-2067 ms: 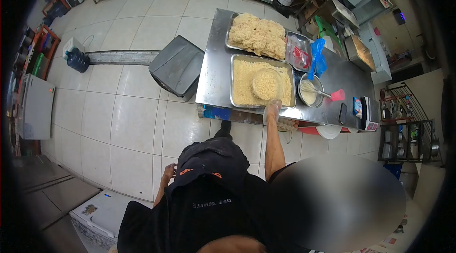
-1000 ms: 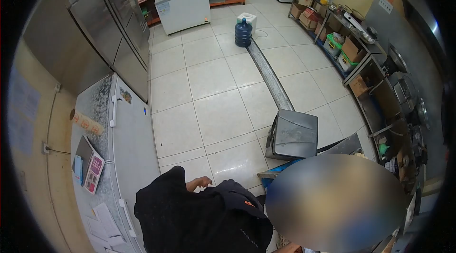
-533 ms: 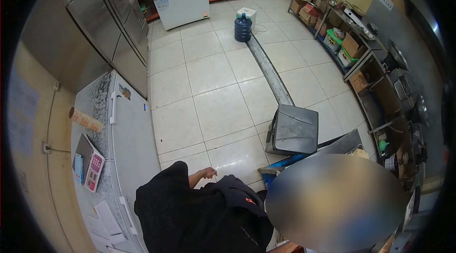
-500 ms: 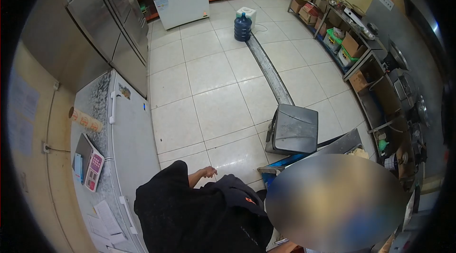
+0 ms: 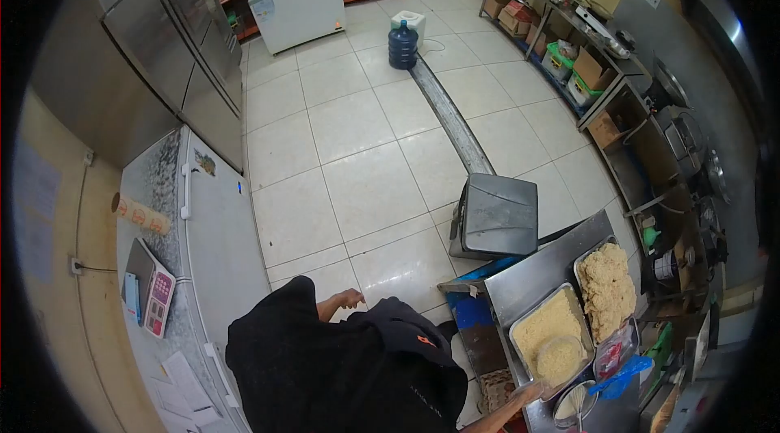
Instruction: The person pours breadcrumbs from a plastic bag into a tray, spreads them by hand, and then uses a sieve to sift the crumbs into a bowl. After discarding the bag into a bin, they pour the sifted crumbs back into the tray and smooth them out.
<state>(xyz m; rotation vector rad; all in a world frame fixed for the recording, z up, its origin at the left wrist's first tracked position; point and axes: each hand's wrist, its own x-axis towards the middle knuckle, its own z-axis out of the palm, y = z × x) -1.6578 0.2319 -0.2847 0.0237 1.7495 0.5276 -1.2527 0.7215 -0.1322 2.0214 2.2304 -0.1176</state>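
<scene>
My left hand [image 5: 350, 299] hangs beside my black-clothed body, above the tiled floor, fingers loosely bent and nothing visible in them. At the steel table, my right hand [image 5: 530, 392] is against the near corner of a metal tray [image 5: 515, 334] of pale yellow crumbs [image 5: 543, 326]. Its fingers are too small and partly hidden to tell their grip. A round heap of crumbs [image 5: 559, 360], seemingly in a bowl, lies inside that tray. Close by stands a bowl [image 5: 564, 410] of pale liquid with a whisk [image 5: 578, 402]. A second tray holds crumb-coated pieces [image 5: 605, 291].
A blue plastic bag [image 5: 624, 376] lies at the steel table's [image 5: 520, 279] right side. Beyond the table stands a dark lidded bin [image 5: 497, 215]. A white chest freezer [image 5: 223, 230] with a scale [image 5: 156, 307] is at left. A water jug [image 5: 402, 45] stands farther ahead.
The tabletop, covered by a blurred oval before, now shows its trays, bowl and my right hand. The scene has shifted slightly left and up. My left hand stays by my side.
</scene>
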